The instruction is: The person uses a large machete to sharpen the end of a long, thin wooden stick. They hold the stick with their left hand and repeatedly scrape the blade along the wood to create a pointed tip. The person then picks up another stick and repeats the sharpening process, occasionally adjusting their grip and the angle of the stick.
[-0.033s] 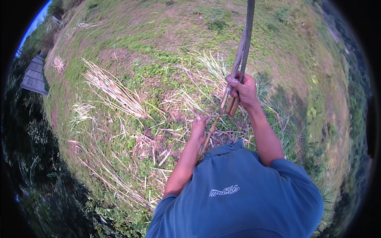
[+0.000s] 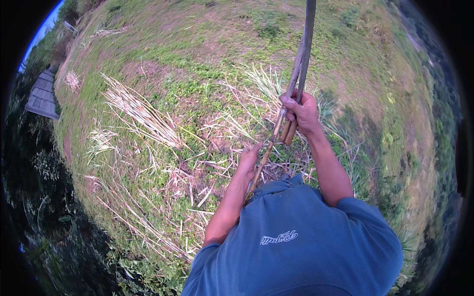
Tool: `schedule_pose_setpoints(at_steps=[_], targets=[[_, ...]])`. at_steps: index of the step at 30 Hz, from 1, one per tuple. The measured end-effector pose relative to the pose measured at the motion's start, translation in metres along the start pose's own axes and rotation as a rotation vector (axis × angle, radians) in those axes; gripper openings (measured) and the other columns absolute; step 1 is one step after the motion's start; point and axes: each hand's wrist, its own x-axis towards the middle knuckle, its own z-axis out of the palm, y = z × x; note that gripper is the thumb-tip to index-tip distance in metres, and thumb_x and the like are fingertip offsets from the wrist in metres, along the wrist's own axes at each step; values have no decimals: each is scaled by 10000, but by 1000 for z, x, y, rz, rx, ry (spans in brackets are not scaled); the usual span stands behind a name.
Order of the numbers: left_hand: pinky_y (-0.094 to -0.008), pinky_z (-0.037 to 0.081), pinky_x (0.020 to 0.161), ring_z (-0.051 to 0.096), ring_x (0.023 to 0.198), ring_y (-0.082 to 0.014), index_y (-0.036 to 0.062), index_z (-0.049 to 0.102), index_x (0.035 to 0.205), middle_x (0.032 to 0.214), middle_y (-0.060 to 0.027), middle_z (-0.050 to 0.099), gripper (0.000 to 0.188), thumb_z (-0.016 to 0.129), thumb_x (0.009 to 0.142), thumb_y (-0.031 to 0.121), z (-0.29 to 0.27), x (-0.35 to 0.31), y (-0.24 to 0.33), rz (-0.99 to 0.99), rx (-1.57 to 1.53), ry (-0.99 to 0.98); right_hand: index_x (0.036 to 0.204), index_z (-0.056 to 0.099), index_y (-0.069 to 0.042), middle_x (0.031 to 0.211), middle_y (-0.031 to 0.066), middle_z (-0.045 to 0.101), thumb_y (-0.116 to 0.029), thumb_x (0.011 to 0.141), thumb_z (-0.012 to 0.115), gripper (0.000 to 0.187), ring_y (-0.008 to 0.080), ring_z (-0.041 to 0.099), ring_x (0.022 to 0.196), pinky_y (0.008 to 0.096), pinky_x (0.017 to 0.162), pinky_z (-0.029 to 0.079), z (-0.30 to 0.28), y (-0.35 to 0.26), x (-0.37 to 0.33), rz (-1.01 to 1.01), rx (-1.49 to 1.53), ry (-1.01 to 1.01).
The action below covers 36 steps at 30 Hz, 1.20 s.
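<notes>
My right hand (image 2: pixel 305 112) is closed round a machete (image 2: pixel 307 44) and a cane stalk (image 2: pixel 270 146) together. The machete's long dark blade points up and away, and its wooden handle sticks out below my fist. From that fist the stalk slants down toward my waist, its lower end against my blue shirt. My left hand (image 2: pixel 248 159) is closed just left of the stalk, thumb uppermost. Whatever its fingers may hold is hidden. Peeled dry strips (image 2: pixel 202 195) litter the ground beneath and around it.
A bundle of cut stalks (image 2: pixel 143 111) lies on the grass to the left. Long loose stalks (image 2: pixel 148 227) spread nearer me on that side. Leafy green tops (image 2: pixel 266 81) lie beyond my right hand. A grey slatted roof (image 2: pixel 43 93) and dark trees border the far left.
My left hand has shifted very slightly, and the pale strip seen at its fingertips is less distinct. The right hand, machete and stalk stay almost unmoved.
</notes>
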Motion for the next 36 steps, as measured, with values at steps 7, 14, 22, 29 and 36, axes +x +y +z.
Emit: schedule_pose_setpoints(at_steps=[7,14,22,29,36], targets=[[-267,507,649,626,721,-137,-6,619,1080,821,-89,649,339,565,983,314,47,-61,104,469,104,-530,903,613,-5,667,-17,554,-209,826,767,268,46,472,483,196,434,366,8,-4,-7,38,89,-8],[-206,439,443,553,486,-97,11,631,897,610,-34,592,359,543,987,348,59,-59,95,354,-103,-508,877,597,-22,665,-15,555,-175,827,764,232,43,471,482,192,435,364,0,-7,-11,36,45,-25],[-196,431,465,570,526,-106,35,594,914,680,-35,591,295,505,1007,300,56,-54,79,115,-295,-290,919,622,11,658,-5,558,-181,824,751,250,53,472,470,197,447,385,-1,-8,-19,5,-24,-34],[-266,514,675,653,739,-159,4,588,1059,855,-98,665,349,498,1007,338,39,-43,49,205,-61,-162,896,615,-5,668,-10,552,-182,820,769,247,49,484,484,199,448,390,0,-11,-19,10,-39,-57],[-279,461,464,608,503,-145,-8,667,988,624,-65,642,232,754,819,124,53,-94,71,1142,662,265,879,589,-29,666,-21,543,-244,808,795,306,44,485,488,197,445,392,14,-5,-14,54,-53,-30]])
